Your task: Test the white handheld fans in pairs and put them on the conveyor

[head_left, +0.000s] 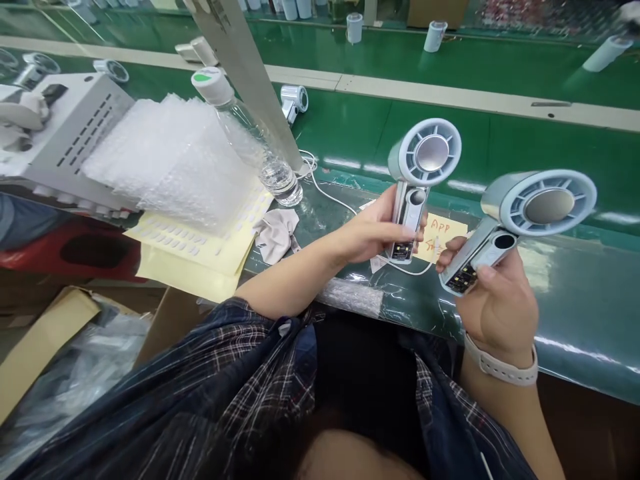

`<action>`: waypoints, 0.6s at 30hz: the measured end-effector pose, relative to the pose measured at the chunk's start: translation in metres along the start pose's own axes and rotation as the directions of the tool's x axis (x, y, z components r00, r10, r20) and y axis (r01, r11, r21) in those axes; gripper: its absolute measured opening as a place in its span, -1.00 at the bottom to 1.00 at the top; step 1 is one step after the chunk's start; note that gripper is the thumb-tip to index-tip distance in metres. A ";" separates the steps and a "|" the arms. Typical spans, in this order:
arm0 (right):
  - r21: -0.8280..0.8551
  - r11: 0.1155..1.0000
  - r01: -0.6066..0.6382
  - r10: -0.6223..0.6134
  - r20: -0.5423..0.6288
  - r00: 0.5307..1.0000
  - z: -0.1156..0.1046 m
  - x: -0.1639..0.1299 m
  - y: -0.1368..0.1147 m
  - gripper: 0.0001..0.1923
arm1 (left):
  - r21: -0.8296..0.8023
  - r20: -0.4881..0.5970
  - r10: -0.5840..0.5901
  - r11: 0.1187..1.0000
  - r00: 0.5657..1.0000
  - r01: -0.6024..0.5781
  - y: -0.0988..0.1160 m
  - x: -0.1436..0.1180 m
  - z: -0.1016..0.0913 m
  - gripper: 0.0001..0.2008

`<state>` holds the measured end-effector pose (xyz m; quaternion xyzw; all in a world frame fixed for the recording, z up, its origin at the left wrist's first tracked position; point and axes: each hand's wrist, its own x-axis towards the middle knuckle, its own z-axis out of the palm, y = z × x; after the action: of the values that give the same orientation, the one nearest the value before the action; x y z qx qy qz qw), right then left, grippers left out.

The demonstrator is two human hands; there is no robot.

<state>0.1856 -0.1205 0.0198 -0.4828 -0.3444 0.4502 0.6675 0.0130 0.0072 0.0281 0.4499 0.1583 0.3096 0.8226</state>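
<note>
Bubble-wrap sheets and a water bottle lie at the left of the green worktop. Left hand grips one handheld fan upright above it; right hand clasps a second fan, tilted, just beside.

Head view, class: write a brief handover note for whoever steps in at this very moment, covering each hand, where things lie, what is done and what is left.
Left hand: grips the handle of a pale grey handheld fan, upright, thumb on its lower panel.
Right hand: grips a second pale grey handheld fan, tilted right.
Both are held above the green bench, near a yellow handwritten note and a white cable.
Bubble wrap stack and clear water bottle sit to the left.
Done: both fans picked up. Left: neither is wrapped or set down.
</note>
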 end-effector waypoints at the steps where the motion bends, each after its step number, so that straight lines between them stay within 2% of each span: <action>1: 0.011 1.000 0.005 -0.005 -0.010 1.000 0.000 -0.001 0.000 -0.65 | 0.010 0.012 0.004 1.000 1.000 -0.004 0.000 -0.002 0.003 -0.28; 5: -0.010 0.999 0.036 -0.036 0.012 0.999 -0.001 -0.005 0.002 -0.69 | 0.041 0.034 -0.029 0.999 0.999 0.028 -0.002 -0.005 0.006 -0.33; 8: -0.052 0.997 0.064 -0.063 0.017 0.998 0.001 -0.004 0.003 -0.71 | 0.079 0.009 0.000 0.997 1.000 -0.001 -0.005 -0.002 0.001 -0.34; 14: -0.003 1.000 0.028 -0.028 0.013 1.000 0.004 -0.003 0.006 -0.61 | 0.091 -0.002 0.023 0.996 1.000 -0.023 -0.006 0.001 -0.003 -0.30; 18: 0.009 1.000 0.022 -0.022 0.001 1.000 0.004 -0.005 0.006 -0.67 | 0.090 0.005 0.003 0.996 1.000 -0.004 -0.004 -0.001 0.000 -0.36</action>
<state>0.1786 -0.1231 0.0154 -0.4759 -0.3481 0.4447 0.6742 0.0140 0.0052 0.0251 0.4876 0.1692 0.3024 0.8014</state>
